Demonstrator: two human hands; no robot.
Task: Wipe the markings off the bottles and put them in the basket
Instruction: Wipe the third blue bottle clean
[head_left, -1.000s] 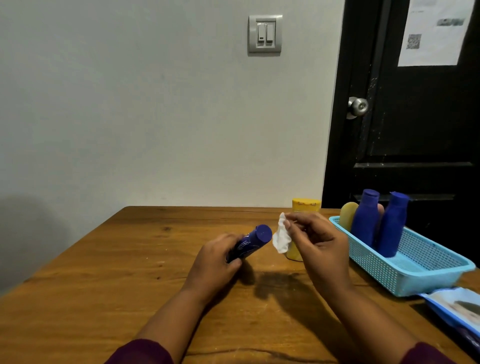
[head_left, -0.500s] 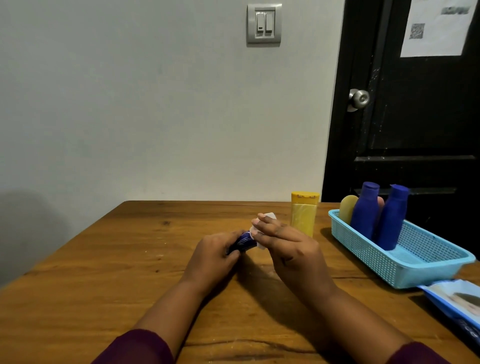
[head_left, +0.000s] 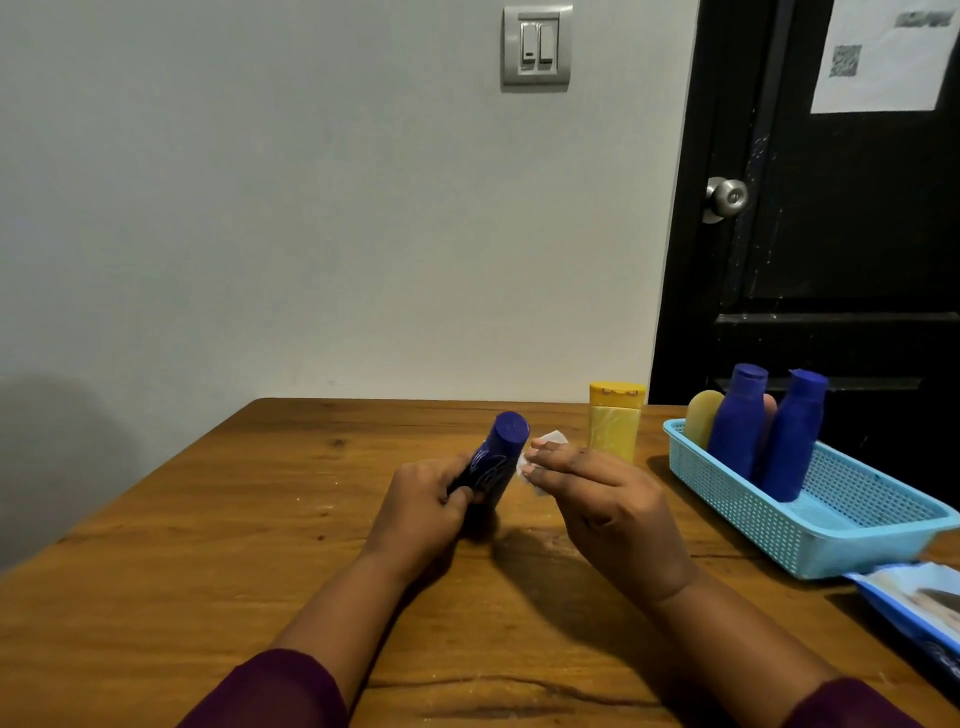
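Left hand (head_left: 422, 503) grips a tilted dark blue bottle (head_left: 493, 462) bearing pale markings; right hand (head_left: 610, 512) holds a white wipe (head_left: 540, 465) just beside it; yellow bottle (head_left: 614, 423) stands behind; blue basket (head_left: 831, 530) holds two blue bottles (head_left: 763, 434); wooden table (head_left: 208, 545).

On the white sheet (head_left: 883, 62) fixed to the black door (head_left: 831, 234): a QR code (head_left: 845, 61), with a header line (head_left: 922, 20) too blurred to read.

Reaches forward with 2 forearms (head_left: 343, 597) out of maroon sleeves (head_left: 280, 691). Grips the blue bottle (head_left: 496, 462) low down in the curled fingers of the left hand (head_left: 423, 512). Holds a white wipe (head_left: 554, 438) under the nearly straight fingers of the right hand (head_left: 613, 514).
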